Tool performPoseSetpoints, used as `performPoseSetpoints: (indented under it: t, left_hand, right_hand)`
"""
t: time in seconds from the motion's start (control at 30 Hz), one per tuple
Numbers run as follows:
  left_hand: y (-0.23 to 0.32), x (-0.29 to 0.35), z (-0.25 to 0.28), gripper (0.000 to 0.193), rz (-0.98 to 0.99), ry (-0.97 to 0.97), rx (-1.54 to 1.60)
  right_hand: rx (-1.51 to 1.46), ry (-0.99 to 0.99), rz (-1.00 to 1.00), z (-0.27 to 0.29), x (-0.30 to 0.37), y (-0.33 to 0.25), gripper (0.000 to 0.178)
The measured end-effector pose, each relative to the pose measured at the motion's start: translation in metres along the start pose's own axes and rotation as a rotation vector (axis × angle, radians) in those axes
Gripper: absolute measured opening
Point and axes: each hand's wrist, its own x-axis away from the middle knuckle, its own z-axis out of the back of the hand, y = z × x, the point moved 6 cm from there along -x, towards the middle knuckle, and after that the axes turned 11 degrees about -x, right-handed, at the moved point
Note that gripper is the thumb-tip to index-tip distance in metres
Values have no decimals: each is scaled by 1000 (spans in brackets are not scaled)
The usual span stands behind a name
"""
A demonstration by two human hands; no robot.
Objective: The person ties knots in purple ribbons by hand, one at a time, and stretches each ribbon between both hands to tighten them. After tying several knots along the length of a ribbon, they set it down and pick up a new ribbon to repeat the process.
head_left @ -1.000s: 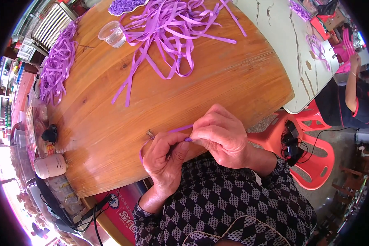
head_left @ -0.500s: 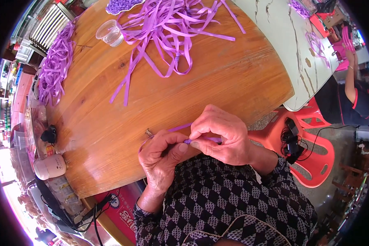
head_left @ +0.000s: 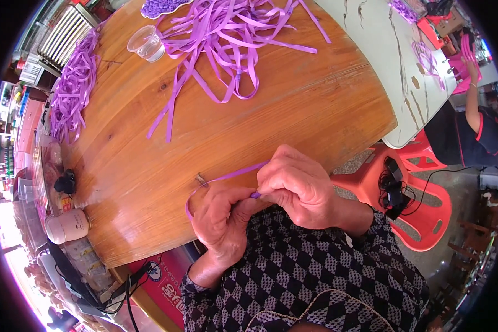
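Close to the table's near edge, my two hands meet around a thin purple ribbon [head_left: 235, 173]. A small darker purple bead or knot [head_left: 255, 195] on it shows between my fingertips; which of the two it is I cannot tell. My left hand [head_left: 222, 221] is closed, thumb and forefinger pinching at the left side of that piece. From the right, my right hand [head_left: 299, 185] pinches the ribbon with curled fingers. One stretch of ribbon loops from my left hand past a small metal peg [head_left: 201, 179] on the tabletop and up to my right hand.
A heap of purple ribbons [head_left: 227, 33] lies at the far side of the wooden table [head_left: 133, 182], beside a clear plastic cup [head_left: 146, 43] and a dish of purple beads [head_left: 159, 6]. More ribbons [head_left: 74, 88] hang at the left. Red stools [head_left: 365, 177] and another person [head_left: 465, 133] are at right.
My left hand has turned and its fingers have closed more. My right hand's fingers have curled in tighter, and the ribbon between the peg and my right hand shows more.
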Motion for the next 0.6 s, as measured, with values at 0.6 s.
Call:
performPoseSetpoints:
  t: [0.6]
  left_hand:
    - [-25, -1, -10, 10, 201, -42, 197]
  right_hand:
    - [-12, -7, -28, -3, 0, 13, 21]
